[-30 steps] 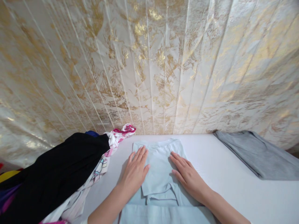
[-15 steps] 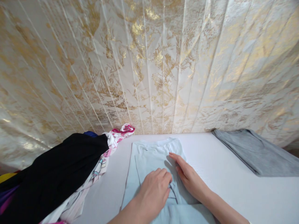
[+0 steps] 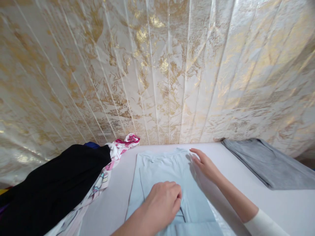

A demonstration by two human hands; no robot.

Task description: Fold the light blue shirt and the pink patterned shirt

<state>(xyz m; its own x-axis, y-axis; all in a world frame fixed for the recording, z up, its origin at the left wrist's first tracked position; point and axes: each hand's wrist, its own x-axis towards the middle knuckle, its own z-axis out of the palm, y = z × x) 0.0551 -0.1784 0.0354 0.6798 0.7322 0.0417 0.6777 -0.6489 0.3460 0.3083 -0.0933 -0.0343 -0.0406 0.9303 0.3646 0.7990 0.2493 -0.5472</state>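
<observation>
A light blue garment point(image 3: 169, 167) lies flat in front of me, its gathered far edge towards the wall and a fold across its near part. My left hand point(image 3: 163, 201) is over the middle of it, fingers curled in; its fingertips are hidden, so any cloth in them does not show. Beside the garment's far right corner is my right hand point(image 3: 205, 165), fingers stretched out and holding nothing. Whether it touches the cloth's edge is hard to tell.
To the left is a heap of clothes with a black garment point(image 3: 69, 183) on top and a white-and-pink printed cloth point(image 3: 124, 144) sticking out. A folded grey garment point(image 3: 273, 164) lies at the right. The white surface point(image 3: 115, 186) ends at a gold-patterned wall covering point(image 3: 157, 72).
My right hand has moved away and to the right, from over the garment to its far right edge. The garment's right side lies spread wider. My left hand stays near the middle.
</observation>
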